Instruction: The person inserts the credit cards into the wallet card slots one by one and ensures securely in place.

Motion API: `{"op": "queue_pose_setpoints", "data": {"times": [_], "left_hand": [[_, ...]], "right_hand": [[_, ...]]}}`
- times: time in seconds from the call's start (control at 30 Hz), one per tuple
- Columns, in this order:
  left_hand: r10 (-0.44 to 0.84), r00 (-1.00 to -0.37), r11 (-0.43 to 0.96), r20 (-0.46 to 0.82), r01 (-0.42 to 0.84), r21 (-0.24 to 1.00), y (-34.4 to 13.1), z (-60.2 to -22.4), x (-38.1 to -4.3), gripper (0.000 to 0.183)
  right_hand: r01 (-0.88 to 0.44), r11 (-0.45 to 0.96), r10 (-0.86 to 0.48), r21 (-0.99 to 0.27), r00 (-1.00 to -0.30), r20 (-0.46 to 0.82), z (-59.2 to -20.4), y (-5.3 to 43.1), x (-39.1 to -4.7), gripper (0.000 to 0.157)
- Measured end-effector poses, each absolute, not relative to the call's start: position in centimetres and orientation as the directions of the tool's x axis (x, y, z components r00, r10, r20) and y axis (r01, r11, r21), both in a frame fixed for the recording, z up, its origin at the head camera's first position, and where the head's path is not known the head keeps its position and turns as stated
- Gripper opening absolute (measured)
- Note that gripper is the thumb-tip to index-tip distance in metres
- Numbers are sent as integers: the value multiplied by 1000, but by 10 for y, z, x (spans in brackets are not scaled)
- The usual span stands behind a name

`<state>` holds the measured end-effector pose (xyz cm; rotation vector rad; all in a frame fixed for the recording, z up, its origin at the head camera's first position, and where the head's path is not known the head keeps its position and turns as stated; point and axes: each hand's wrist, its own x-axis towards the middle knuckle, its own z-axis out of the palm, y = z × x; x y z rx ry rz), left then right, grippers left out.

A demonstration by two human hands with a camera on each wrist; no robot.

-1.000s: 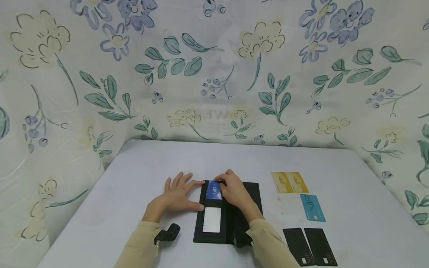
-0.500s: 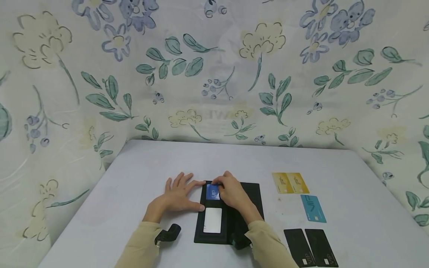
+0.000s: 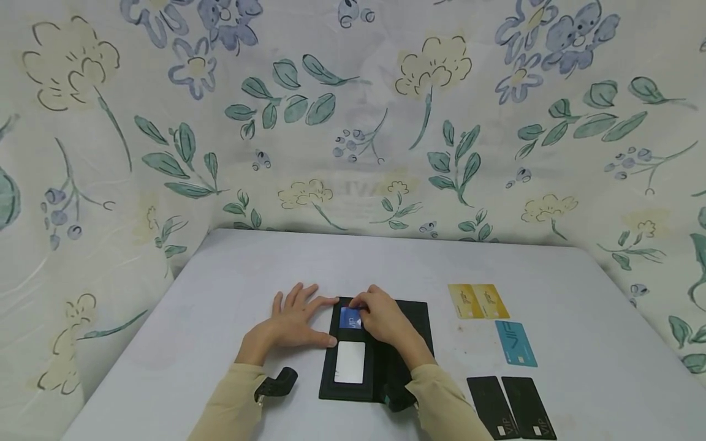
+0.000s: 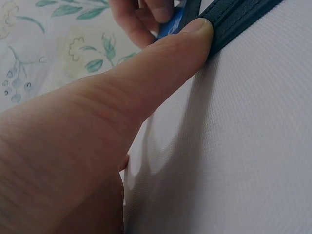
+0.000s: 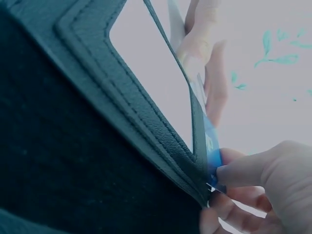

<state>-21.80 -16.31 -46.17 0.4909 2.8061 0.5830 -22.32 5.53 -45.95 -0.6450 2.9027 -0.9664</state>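
A black card wallet [image 3: 342,392] lies unfolded on the white table. In its upper left pocket sits a blue VIP card [image 3: 350,318], partly covered by the pocket. My right hand [image 3: 388,317] pinches that card near its upper right edge; the right wrist view shows the thumb against the card [image 5: 212,153] at the pocket mouth. My left hand [image 3: 288,324] is spread beside the wallet, its thumb and index fingertip touching the left edge. In the left wrist view the left thumb [image 4: 161,61] presses on the wallet's rim. My right forearm covers part of the wallet's right half.
To the right lie two gold cards [image 3: 477,301], a teal VIP card [image 3: 515,343] and two black VIP cards [image 3: 511,407]. A white window [image 3: 350,362] shows in the wallet below the blue card. Floral cloth [image 3: 353,122] hangs behind the table.
The blue card has slid lower into the pocket, so less of its top sticks up. My right hand has shifted slightly left with it. The left hand stays in place.
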Motion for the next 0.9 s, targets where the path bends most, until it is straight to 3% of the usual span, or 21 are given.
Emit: {"op": "queue_pose_setpoints", "data": {"times": [0.9], "left_hand": [[371, -915, 866, -158, 279, 416, -162, -462, -219, 82]], "right_hand": [[-418, 699, -496, -581, -868, 27, -452, 62, -215, 28]]}}
